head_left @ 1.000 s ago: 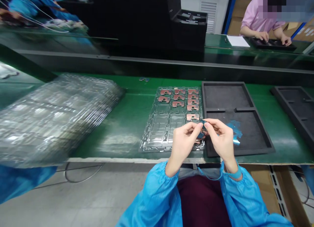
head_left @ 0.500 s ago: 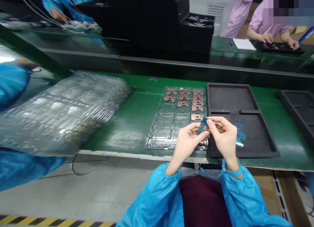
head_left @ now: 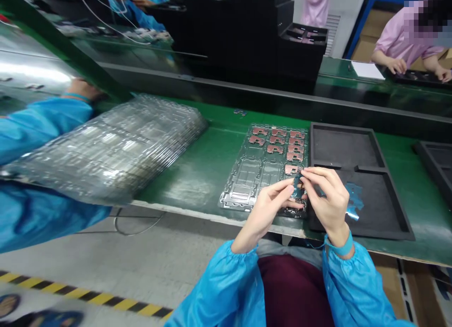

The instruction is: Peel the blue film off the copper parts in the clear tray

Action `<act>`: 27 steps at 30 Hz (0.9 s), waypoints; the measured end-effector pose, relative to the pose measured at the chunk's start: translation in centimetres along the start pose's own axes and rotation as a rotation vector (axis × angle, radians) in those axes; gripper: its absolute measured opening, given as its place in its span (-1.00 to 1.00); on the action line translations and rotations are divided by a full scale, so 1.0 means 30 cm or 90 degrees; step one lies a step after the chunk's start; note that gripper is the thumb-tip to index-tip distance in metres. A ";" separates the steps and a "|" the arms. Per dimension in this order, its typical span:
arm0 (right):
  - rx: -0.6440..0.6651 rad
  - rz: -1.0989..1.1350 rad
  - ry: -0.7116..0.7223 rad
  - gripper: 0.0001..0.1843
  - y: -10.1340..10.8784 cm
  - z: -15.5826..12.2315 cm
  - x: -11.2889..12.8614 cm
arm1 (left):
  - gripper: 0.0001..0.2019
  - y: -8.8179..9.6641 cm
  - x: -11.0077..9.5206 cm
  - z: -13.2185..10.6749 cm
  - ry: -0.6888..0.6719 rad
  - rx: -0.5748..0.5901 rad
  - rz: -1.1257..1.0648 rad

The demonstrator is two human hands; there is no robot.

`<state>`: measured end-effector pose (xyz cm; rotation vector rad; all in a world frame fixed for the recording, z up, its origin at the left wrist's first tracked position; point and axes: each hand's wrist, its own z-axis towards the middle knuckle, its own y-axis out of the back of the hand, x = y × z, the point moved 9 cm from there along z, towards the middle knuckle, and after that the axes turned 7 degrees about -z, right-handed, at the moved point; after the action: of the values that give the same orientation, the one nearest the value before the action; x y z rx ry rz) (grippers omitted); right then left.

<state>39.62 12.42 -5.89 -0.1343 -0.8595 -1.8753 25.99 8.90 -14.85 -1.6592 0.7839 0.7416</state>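
Item: small part [head_left: 297,187], blue film showing on it, held above the near right corner of the clear blister tray [head_left: 243,176], just left of the black foam tray [head_left: 379,150]. Position to the hands: it lies directly between the two sets of fingertips, with neither hand nearer and both touching it. Long axis: it seems to stand roughly upright, but most of it is covered, so this cannot be told for certain. Left hand [head_left: 271,205]: reaches in from near left, palm turned up and inward, thumb and forefinger closed on the lower left side of the part, the other fingers loosely curled beneath. Right hand [head_left: 327,199]: comes in from near right, wrist bent, back of the hand upward, thumb and forefinger pinched on the upper right edge of the part. Surroundings: copper-coloured pieces [head_left: 278,142] fill the far pockets of the blister tray, and the near pockets hold none. Blue film scraps [head_left: 355,201] lie in the near compartment of the foam tray. A stack of clear trays [head_left: 116,143] rests on the green belt [head_left: 197,162] at left, beside a co-worker's blue sleeve [head_left: 38,124]. Another person in pink [head_left: 400,47] works at far right.
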 end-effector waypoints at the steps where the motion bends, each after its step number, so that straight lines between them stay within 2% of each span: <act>1: -0.006 -0.016 0.021 -0.71 0.001 -0.001 0.013 | -0.61 0.001 0.005 0.002 0.006 0.006 -0.028; 4: -0.022 -0.082 0.087 -0.65 0.008 -0.012 0.046 | -0.63 0.006 0.022 0.006 0.028 0.017 -0.105; 10: -0.024 -0.164 0.201 -0.36 0.020 -0.054 0.089 | -0.60 -0.003 0.051 0.004 0.075 0.032 -0.196; 14: -0.032 -0.182 0.183 -0.35 0.030 -0.058 0.088 | -0.62 -0.017 0.052 0.002 0.078 0.048 -0.201; 17: -0.051 -0.138 0.145 -0.38 0.039 -0.035 0.090 | -0.63 -0.023 0.049 0.000 0.078 0.059 -0.192; 20: -0.056 -0.036 0.046 -0.51 0.045 0.001 0.064 | -0.63 -0.017 0.046 -0.001 0.075 0.055 -0.176; 24: 0.061 0.195 -0.257 -0.84 -0.025 -0.001 -0.046 | -0.61 0.000 0.037 -0.003 0.050 0.028 -0.116; 27: 0.078 0.303 -0.396 -0.86 -0.071 -0.039 -0.083 | -0.61 0.014 0.004 -0.010 -0.041 -0.025 -0.009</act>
<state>39.33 14.05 -8.95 -0.8055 -1.2274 -1.3326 25.75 8.52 -15.11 -1.6667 0.7156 0.8003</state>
